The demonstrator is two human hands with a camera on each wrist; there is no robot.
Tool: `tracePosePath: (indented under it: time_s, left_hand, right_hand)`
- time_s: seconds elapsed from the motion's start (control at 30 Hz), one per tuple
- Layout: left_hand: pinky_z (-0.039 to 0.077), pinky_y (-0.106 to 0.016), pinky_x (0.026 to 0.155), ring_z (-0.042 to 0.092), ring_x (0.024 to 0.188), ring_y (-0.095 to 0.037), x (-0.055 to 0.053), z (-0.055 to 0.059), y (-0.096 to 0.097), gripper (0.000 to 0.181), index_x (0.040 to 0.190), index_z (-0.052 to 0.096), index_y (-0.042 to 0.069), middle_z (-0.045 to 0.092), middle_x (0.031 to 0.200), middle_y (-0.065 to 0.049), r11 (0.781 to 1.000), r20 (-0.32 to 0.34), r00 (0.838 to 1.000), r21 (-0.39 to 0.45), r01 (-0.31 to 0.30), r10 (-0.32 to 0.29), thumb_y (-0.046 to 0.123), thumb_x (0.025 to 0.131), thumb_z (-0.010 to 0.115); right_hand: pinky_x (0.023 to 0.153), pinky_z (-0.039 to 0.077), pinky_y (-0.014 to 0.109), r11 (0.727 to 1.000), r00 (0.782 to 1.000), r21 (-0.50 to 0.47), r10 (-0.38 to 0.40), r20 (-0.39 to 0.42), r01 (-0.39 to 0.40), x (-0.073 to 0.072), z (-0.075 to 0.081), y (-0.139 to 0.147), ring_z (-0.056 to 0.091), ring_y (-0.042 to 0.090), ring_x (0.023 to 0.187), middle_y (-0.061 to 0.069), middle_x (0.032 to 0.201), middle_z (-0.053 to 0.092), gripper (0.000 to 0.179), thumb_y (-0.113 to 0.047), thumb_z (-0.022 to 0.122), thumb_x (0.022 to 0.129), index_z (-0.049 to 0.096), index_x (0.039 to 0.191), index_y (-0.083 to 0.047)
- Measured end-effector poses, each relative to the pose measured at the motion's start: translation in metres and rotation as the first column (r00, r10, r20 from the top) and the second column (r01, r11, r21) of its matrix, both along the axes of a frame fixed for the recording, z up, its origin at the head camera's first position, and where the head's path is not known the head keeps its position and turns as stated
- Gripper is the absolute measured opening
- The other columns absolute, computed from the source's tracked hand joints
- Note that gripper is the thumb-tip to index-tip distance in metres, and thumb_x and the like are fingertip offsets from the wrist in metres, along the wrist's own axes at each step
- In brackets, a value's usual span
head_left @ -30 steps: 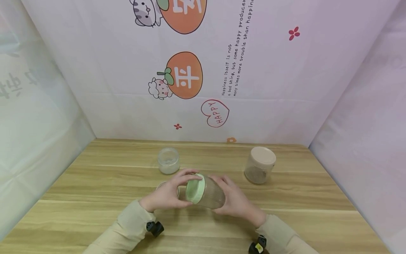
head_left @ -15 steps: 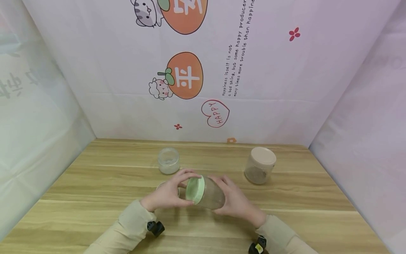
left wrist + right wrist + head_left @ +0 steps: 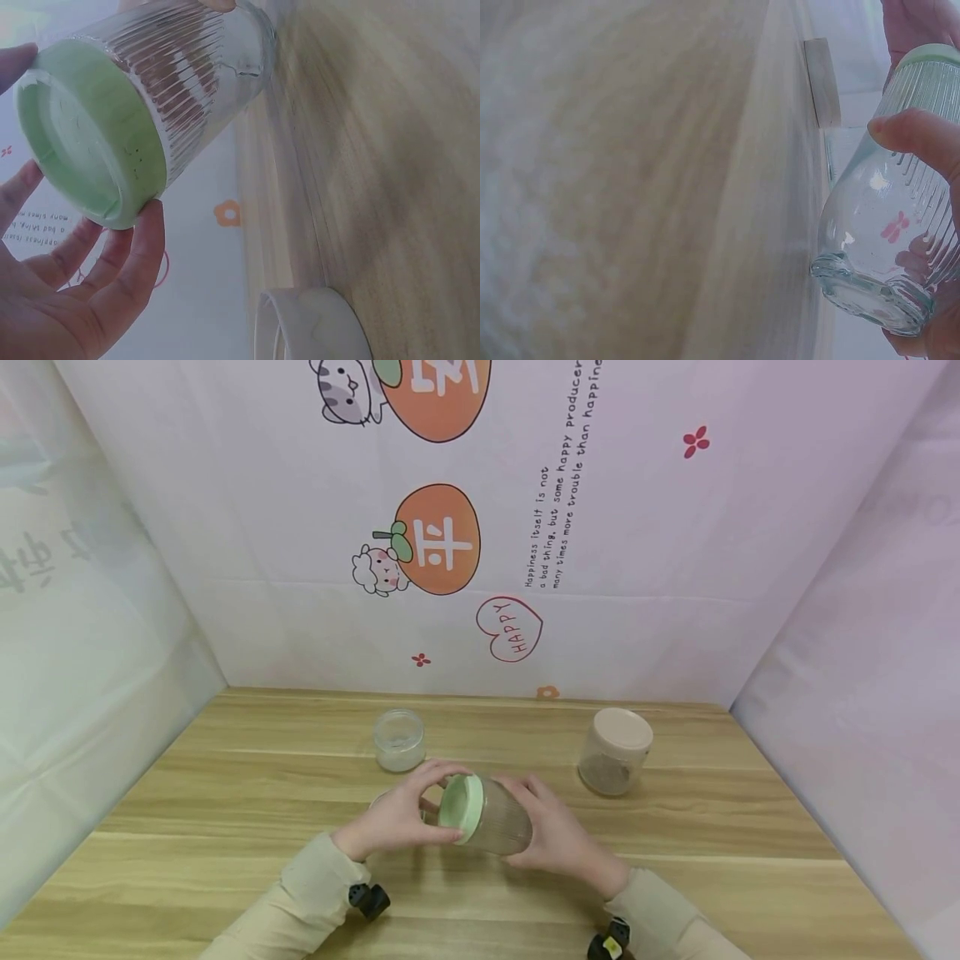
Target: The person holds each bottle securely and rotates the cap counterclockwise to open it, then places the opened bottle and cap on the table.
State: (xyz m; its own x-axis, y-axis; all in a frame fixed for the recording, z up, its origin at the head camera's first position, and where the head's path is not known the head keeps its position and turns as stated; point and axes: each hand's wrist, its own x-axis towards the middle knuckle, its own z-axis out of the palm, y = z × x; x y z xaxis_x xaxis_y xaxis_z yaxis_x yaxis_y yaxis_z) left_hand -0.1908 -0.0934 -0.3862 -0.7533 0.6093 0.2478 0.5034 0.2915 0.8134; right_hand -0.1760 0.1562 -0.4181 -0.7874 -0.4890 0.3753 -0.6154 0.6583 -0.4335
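Observation:
A ribbed clear glass jar [image 3: 504,817] with a pale green screw lid [image 3: 469,810] is held tilted over the table, its lid end toward the left. My right hand [image 3: 555,831] grips the glass body, thumb across the ribs in the right wrist view, where the thick glass base [image 3: 874,296] points down. With spread, bent fingers, my left hand [image 3: 401,814] holds the lid by its rim. In the left wrist view the fingertips touch the edge of the lid [image 3: 124,139]. Partly behind my left hand is a round whitish item [image 3: 319,326], mostly hidden in the head view.
A small clear glass jar [image 3: 399,741] stands at the back left of the wooden table [image 3: 225,827]. At the back right is a wider glass jar [image 3: 611,764] with a beige lid [image 3: 622,727]. Printed white cloth [image 3: 637,568] walls the table's back and sides.
The fingers and thumb of my left hand have shifted slightly around the lid's rim. My right hand and the jar body stay nearly where they were.

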Motion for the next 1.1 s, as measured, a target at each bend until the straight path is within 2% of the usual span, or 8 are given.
tracePosePath:
  time_s: [0.13, 0.27, 0.43, 0.77, 1.1]
  left_hand:
    - [0.056, -0.027, 0.074, 0.046, 0.105, -0.022, 0.0003, -0.0011, 0.0007, 0.065, 0.131, 0.05, 0.025, 0.046, 0.13, -0.001, 1.0, 0.009, 1.0, 0.011, -0.013, 0.013, 0.022, 0.074, 0.081]
    - [0.057, -0.026, 0.073, 0.047, 0.104, -0.026, -0.0002, -0.0025, 0.0018, 0.063, 0.132, 0.05, 0.018, 0.047, 0.129, -0.007, 0.999, 0.05, 0.999, 0.04, -0.017, 0.016, 0.02, 0.076, 0.079]
    - [0.056, -0.024, 0.075, 0.05, 0.103, -0.025, -0.0004, -0.002, 0.0036, 0.061, 0.132, 0.051, 0.012, 0.05, 0.125, -0.007, 0.997, 0.093, 0.994, 0.033, -0.068, 0.064, 0.021, 0.078, 0.078]
    - [0.056, -0.029, 0.077, 0.053, 0.097, -0.02, 0.001, 0.0012, 0.0063, 0.06, 0.131, 0.052, 0.011, 0.055, 0.116, -0.006, 0.992, 0.085, 0.988, -0.007, -0.126, 0.126, 0.025, 0.078, 0.078]
    - [0.055, -0.028, 0.077, 0.054, 0.097, -0.02, 0.0017, 0.0018, 0.0067, 0.063, 0.133, 0.049, 0.007, 0.055, 0.116, -0.009, 0.992, 0.069, 0.99, -0.045, -0.122, 0.125, 0.028, 0.081, 0.076]
  right_hand:
    - [0.075, 0.053, 0.037, 1.0, 1.0, 0.001, 0.0, 0.006, 0.0, -0.0001, 0.0003, 0.0001, 0.055, 0.018, 0.095, 0.004, 0.107, 0.051, 0.102, -0.017, 0.091, 0.051, 0.041, 0.14, -0.02]
    - [0.076, 0.053, 0.04, 1.0, 1.0, -0.004, 0.004, 0.023, -0.004, 0.0003, 0.001, 0.0003, 0.055, 0.02, 0.097, 0.005, 0.109, 0.051, 0.102, -0.017, 0.091, 0.052, 0.04, 0.141, -0.02]
    - [0.076, 0.053, 0.04, 1.0, 1.0, -0.003, -0.002, 0.03, 0.002, 0.0003, 0.0012, 0.0004, 0.055, 0.02, 0.097, 0.006, 0.109, 0.051, 0.102, -0.017, 0.091, 0.052, 0.041, 0.141, -0.019]
    - [0.077, 0.053, 0.039, 1.0, 1.0, -0.009, -0.008, 0.014, 0.008, 0.0004, 0.0006, 0.0004, 0.055, 0.019, 0.096, 0.005, 0.11, 0.052, 0.102, -0.017, 0.091, 0.05, 0.042, 0.14, -0.018]
    - [0.076, 0.053, 0.037, 1.0, 1.0, -0.003, -0.01, 0.007, 0.01, 0.0005, 0.0003, 0.0012, 0.055, 0.017, 0.094, 0.003, 0.107, 0.051, 0.101, -0.021, 0.091, 0.05, 0.043, 0.139, -0.018]
